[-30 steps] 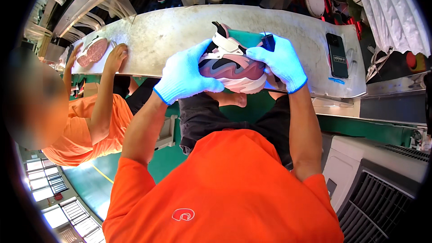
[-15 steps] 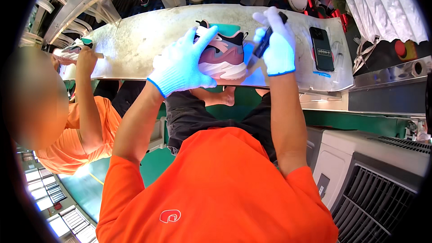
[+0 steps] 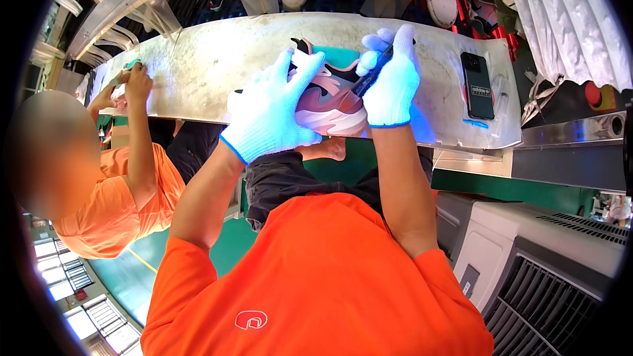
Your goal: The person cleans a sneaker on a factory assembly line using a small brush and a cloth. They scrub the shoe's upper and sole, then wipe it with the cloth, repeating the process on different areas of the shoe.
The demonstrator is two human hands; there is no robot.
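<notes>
A pink, grey and black sneaker [image 3: 328,104] with a white sole and teal lining rests near the front edge of the pale worktable [image 3: 204,66]. My left hand [image 3: 269,115], in a white knit glove, is closed around one end of it, thumb low by the sole and fingers over the upper. Gloved likewise, my right hand [image 3: 394,89] grips a slim black pen-like tool [image 3: 366,82]. The tool's lower end meets the shoe's side, just above the sole. Blue light falls on both gloves and on the table beside them.
A black phone [image 3: 477,86] lies right of my hands, with a small blue strip [image 3: 475,124] below it. At left a co-worker's hand [image 3: 137,82] works on another shoe. Shoes stand on the rack behind the table. A vented grey machine [image 3: 547,250] stands lower right.
My right hand has moved left and brought the black tool from beside the sneaker onto its side. The left hand keeps its hold on the shoe.
</notes>
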